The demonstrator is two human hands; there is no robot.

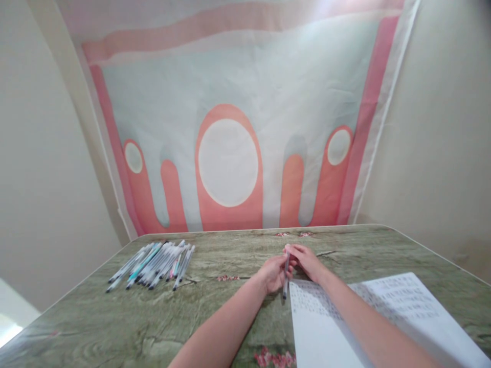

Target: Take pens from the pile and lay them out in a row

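A slim pen (285, 287) with a clear barrel and a dark lower end stands between my two hands, its dark end pointing towards me. My left hand (275, 272) is closed around its middle. At the pen's far end are the fingers of my right hand (304, 259), pinched on its tip. Beneath my right forearm lies an open notebook (322, 342) with rows of handwriting on both pages. Its upper left corner is close to the pen.
Several pens (161, 266), mostly clear with dark ends and a few coloured, lie in a loose pile at the table's left. The table (153, 322) has a wood-grain, flower-patterned top. Behind it hangs a pink and pale cloth (230, 76), with walls on both sides.
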